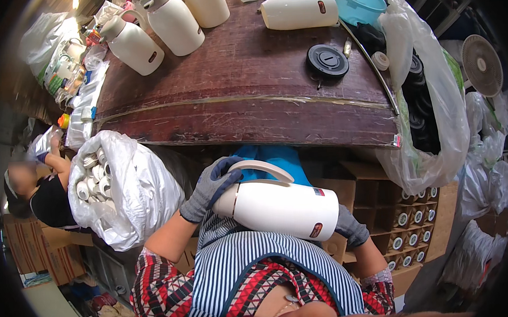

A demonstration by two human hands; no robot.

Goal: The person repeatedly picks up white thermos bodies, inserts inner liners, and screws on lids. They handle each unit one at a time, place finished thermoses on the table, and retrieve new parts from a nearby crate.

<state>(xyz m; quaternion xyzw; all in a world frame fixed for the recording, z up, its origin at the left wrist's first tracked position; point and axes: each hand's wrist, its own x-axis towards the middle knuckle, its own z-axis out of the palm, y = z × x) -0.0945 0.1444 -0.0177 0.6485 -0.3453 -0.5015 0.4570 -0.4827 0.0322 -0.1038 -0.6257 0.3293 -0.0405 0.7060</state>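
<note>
While the white jug (279,209) lies sideways just off centre towards five o'clock, the left hand (211,188) grips its collar end and the right hand (351,226) clasps its base, fingers partly hidden. Its handle (264,170) appears already fitted; whether the base is finished cannot be told. Towards eleven, three handled jugs (175,26) stand; at one, a black disc (327,61) lies loose.
</note>
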